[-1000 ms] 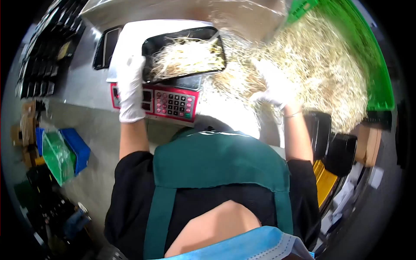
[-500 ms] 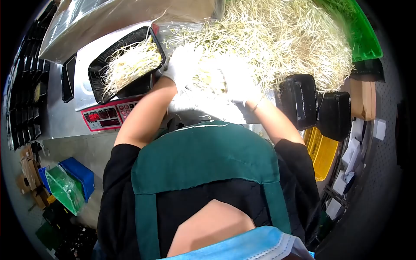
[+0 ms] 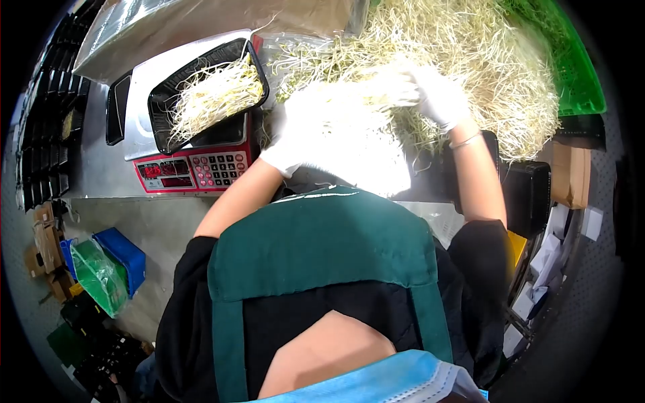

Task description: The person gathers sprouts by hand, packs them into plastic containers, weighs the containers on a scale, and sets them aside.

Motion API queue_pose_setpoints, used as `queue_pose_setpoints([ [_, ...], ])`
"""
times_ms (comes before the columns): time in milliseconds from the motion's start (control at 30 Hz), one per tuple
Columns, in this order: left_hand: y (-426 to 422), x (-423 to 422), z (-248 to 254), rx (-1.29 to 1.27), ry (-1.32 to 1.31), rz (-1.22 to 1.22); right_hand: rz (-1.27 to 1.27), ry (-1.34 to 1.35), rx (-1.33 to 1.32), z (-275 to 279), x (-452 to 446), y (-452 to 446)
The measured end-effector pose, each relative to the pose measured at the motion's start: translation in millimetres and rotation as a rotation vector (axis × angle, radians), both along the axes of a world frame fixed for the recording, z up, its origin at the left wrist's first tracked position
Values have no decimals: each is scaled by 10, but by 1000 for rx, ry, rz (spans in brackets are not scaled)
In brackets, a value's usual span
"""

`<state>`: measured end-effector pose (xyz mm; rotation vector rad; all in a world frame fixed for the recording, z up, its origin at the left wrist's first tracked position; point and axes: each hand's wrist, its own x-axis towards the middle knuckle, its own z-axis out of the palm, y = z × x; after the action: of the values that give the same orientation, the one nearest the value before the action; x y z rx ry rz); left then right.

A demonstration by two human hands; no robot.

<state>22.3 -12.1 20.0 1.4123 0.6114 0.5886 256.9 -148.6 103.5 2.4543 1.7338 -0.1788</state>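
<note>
A large heap of pale bean sprouts covers the back right of the metal table. My right hand, in a white glove, is at the left side of the heap, its fingers curled around a bunch of sprouts. My left hand, also gloved, rests low at the near left of the brightly lit sprouts; glare washes out its fingers. To its left, a black plastic tray holding a bundle of sprouts sits tilted on a red and silver digital scale with lit red digits.
Black trays stand at the table's right, partly behind my right forearm. A green crate lies beyond the heap. Stacked black trays line the far left. Blue and green bins stand on the floor at lower left.
My right hand has moved right and away from me, apart from the left hand and over the heap's side. My left hand has come slightly nearer my body. The view has shifted a little.
</note>
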Motion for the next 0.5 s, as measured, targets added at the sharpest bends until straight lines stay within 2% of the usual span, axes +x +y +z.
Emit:
queue_pose_setpoints([
  [67, 106, -158, -29, 238, 194, -115, -13, 209, 310, -163, 439, -106],
  [100, 108, -196, -257, -76, 48, -56, -177, 342, 121, 68, 403, -21],
  [133, 97, -244, -308, -394, -98, 9, -175, 342, 108, -44, 467, -7],
  [200, 169, -316, -295, 598, 814, -15, -302, 688, 328, -466, 619, 78],
  [233, 161, -273, -369, 141, 469, 164, -210, 583, 370, -550, 528, 111],
  [267, 168, -297, -435, 359, 602, 126, -239, 320, 198, -580, 485, 109],
  [333, 179, -345, -559, 820, 883, 101, -285, -144, 15, -469, -5, 131],
  [367, 186, -324, -620, 915, 897, 79, -283, -144, 12, -489, 39, 125],
  [433, 167, -280, -332, 1013, 946, -285, -322, 276, 306, -595, 284, 116],
  [467, 125, -268, -276, 1016, 945, -282, -320, 274, 310, -690, 571, 93],
  [500, 92, -261, -238, 625, 688, -304, -367, 614, 299, -801, 936, 51],
])
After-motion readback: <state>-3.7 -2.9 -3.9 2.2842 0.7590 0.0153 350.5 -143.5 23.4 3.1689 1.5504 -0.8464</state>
